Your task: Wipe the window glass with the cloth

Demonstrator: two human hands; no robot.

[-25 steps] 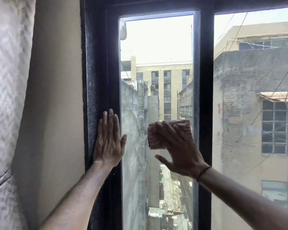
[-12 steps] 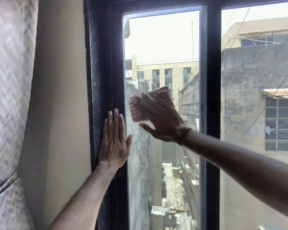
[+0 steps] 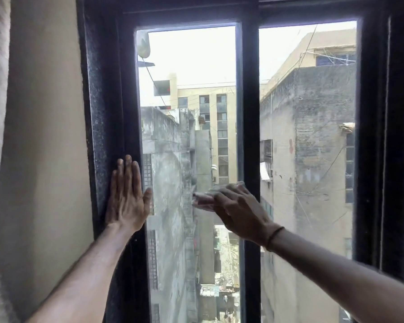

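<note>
My right hand (image 3: 237,212) has swept down-right, fingers flat on the cloth (image 3: 205,199), left hand (image 3: 126,201) braced open; the left pane (image 3: 187,101) is mid-wipe, upper glass remaining.

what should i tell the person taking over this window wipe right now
Left hand: flat and open, braced on the dark window frame at the left pane's edge, holding nothing.
Right hand: pressing the cloth against the left pane, low and near the centre bar; the hand is blurred.
Done: cannot tell which areas are clean; glass looks hazy lower left.
Left: keep wiping the left pane, then the right pane, which no hand touches.
</note>
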